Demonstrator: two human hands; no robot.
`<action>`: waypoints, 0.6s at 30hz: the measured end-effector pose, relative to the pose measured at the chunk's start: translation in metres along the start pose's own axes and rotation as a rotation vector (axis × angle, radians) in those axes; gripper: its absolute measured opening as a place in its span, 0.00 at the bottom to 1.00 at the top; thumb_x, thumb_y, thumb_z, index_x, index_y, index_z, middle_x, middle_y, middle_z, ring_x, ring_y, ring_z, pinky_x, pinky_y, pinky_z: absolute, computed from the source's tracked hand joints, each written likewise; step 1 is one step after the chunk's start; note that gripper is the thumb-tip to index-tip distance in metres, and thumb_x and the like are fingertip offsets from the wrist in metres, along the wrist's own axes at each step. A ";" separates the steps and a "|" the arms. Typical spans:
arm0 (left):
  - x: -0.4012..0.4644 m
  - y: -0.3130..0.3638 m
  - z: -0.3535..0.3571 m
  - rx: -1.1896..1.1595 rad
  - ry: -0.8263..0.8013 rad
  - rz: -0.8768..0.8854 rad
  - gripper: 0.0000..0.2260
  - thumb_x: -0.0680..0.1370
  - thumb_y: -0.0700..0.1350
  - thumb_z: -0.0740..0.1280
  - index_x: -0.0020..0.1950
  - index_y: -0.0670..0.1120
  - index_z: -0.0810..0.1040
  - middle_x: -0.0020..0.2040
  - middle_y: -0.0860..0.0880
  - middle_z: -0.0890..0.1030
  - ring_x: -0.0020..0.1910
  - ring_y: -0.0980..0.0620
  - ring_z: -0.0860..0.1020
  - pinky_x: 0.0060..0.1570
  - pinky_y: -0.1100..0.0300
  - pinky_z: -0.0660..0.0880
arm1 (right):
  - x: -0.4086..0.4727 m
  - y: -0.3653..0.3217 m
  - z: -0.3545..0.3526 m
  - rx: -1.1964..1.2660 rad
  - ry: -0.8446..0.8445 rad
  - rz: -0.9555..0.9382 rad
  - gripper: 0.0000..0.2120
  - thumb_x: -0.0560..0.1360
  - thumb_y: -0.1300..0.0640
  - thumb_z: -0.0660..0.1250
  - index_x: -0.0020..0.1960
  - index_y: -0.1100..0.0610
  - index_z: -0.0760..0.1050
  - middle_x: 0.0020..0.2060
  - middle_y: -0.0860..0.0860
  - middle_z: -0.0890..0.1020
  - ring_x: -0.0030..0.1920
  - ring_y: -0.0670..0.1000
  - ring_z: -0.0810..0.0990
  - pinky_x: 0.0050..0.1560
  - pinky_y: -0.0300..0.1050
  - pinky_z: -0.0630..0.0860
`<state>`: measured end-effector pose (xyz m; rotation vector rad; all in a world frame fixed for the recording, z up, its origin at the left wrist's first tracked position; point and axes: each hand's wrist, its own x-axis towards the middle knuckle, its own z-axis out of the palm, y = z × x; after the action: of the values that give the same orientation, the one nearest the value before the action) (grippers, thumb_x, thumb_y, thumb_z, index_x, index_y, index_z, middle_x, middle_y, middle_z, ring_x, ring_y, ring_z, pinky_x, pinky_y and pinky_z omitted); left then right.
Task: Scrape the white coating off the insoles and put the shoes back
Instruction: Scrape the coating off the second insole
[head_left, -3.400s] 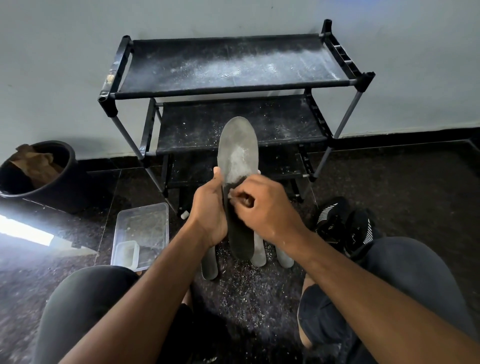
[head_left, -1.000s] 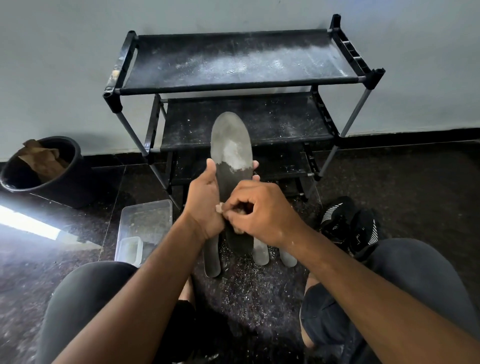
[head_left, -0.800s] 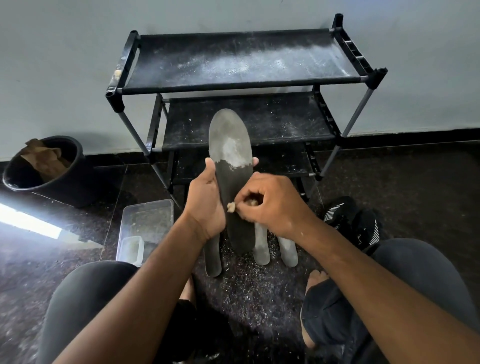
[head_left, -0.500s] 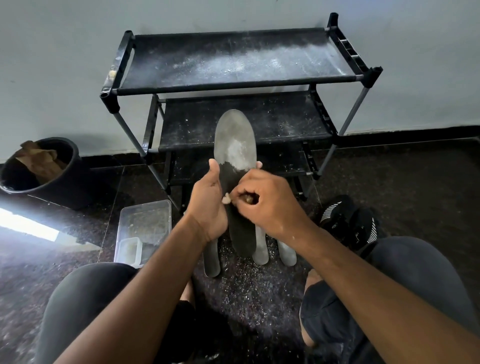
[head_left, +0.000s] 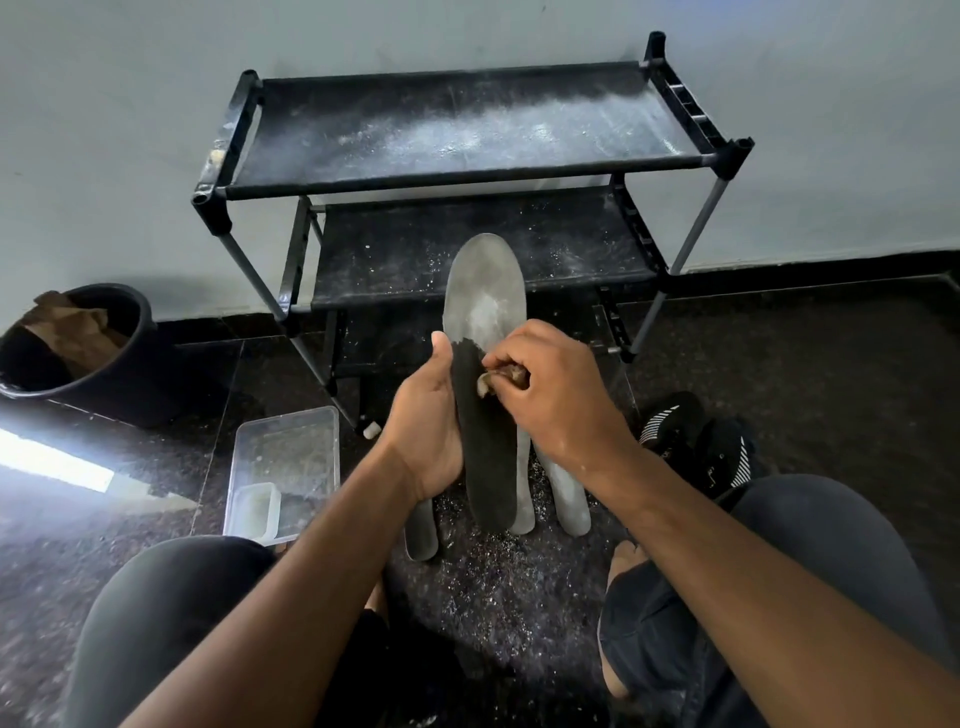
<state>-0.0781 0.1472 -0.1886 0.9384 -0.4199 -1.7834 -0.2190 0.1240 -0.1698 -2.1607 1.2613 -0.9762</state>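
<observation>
My left hand grips a long insole upright by its left edge. The insole's lower half is bare black, its upper half still grey-white with coating. My right hand pinches a small tan scraper against the insole at the line where the coating ends. Three more grey-coated insoles lie on the floor behind the held one, partly hidden by it. A pair of black shoes with white stripes sits on the floor to the right.
A black shoe rack, dusted white, stands against the wall ahead. A clear plastic box with a small tub inside lies at left, and a black bucket with brown paper stands far left. White flakes cover the dark floor between my knees.
My right hand has moved up the insole with the scraper, from the middle of the black part to the coating's edge. My left hand keeps its grip.
</observation>
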 end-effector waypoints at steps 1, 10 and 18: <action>0.000 -0.001 0.000 0.000 0.014 0.003 0.31 0.86 0.62 0.49 0.65 0.42 0.83 0.65 0.39 0.81 0.64 0.44 0.81 0.66 0.48 0.76 | -0.002 -0.003 0.003 0.024 0.000 -0.006 0.07 0.72 0.64 0.75 0.50 0.60 0.82 0.45 0.50 0.80 0.44 0.45 0.79 0.47 0.32 0.76; -0.002 0.004 -0.001 -0.013 0.036 0.011 0.31 0.86 0.63 0.48 0.71 0.40 0.76 0.66 0.40 0.82 0.65 0.45 0.81 0.65 0.51 0.79 | -0.016 -0.012 0.020 -0.057 0.094 0.034 0.13 0.75 0.54 0.73 0.56 0.59 0.83 0.53 0.49 0.78 0.55 0.48 0.74 0.57 0.35 0.73; -0.004 0.002 0.000 -0.009 0.022 0.022 0.32 0.86 0.62 0.47 0.74 0.39 0.73 0.69 0.38 0.79 0.70 0.43 0.78 0.70 0.49 0.72 | -0.016 -0.006 0.027 -0.149 0.085 -0.046 0.08 0.78 0.65 0.69 0.55 0.64 0.83 0.49 0.54 0.81 0.52 0.51 0.78 0.54 0.45 0.79</action>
<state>-0.0761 0.1501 -0.1857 0.9427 -0.4071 -1.7520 -0.2000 0.1416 -0.1887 -2.2920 1.3693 -1.0322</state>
